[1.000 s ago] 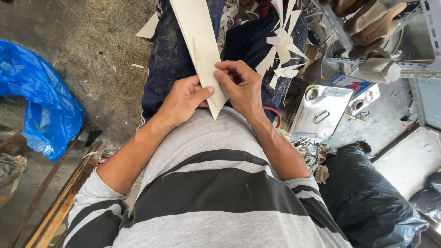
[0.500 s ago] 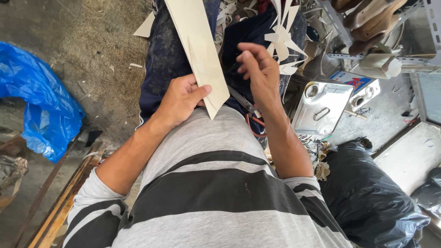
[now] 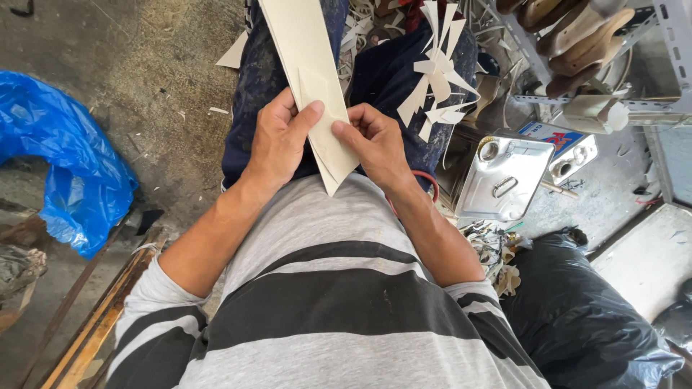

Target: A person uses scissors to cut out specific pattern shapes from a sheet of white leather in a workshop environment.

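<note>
where it tapers over the lap, cream strip [image 3: 311, 79] between left hand [image 3: 277, 140] and right hand [image 3: 375, 144], both pinching its edges

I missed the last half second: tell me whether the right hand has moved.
Yes. The right hand came back from toward the metal can onto the cream strip, beside the left hand.

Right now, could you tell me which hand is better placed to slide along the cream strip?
Probably the right hand: only its fingertips rest on the cream strip near its pointed end, while the left hand pins it with thumb on top.
</note>
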